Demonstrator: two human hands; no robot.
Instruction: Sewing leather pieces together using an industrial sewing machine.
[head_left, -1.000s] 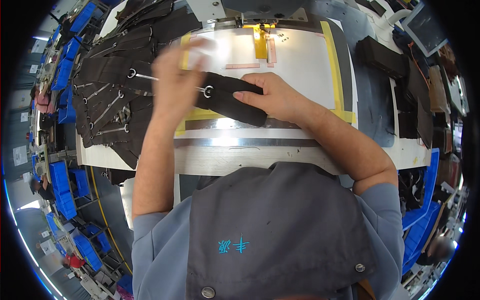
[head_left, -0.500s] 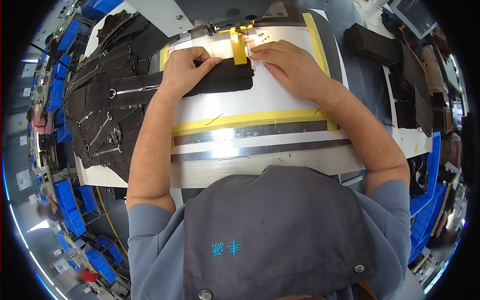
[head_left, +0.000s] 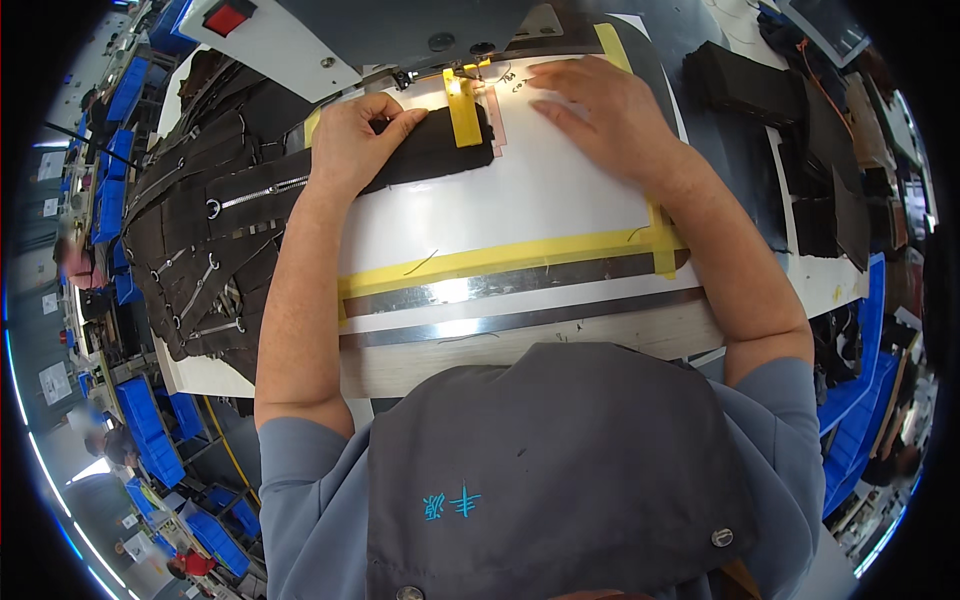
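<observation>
My left hand [head_left: 350, 150] pinches the upper edge of a dark brown fabric piece [head_left: 430, 152] between thumb and fingers. The fabric lies on a white sheet [head_left: 560, 190] under a sewing machine [head_left: 400, 32]. A yellow flat guide [head_left: 463, 112] rests over the fabric's right end, near the needle area. To the right, my right hand [head_left: 610, 110] hovers above or rests on the sheet, apart from the fabric; its fingers are spread with nothing in them. Left of my left wrist, a silver zip [head_left: 262, 192] runs along a dark strip.
Dark zipped fabric pieces [head_left: 200, 270] pile up on the left of the table. Yellow tape [head_left: 500, 256] borders the sheet, with a metal strip [head_left: 540, 312] nearer me. Stacked dark pieces [head_left: 745, 88] lie at the right. A blue bin [head_left: 860, 390] stands at lower right.
My right hand has moved right, away from the fabric and guide. My left hand keeps its pinch, and the fabric's right end now sits farther left of the sheet's pink mark. The view has shifted slightly.
</observation>
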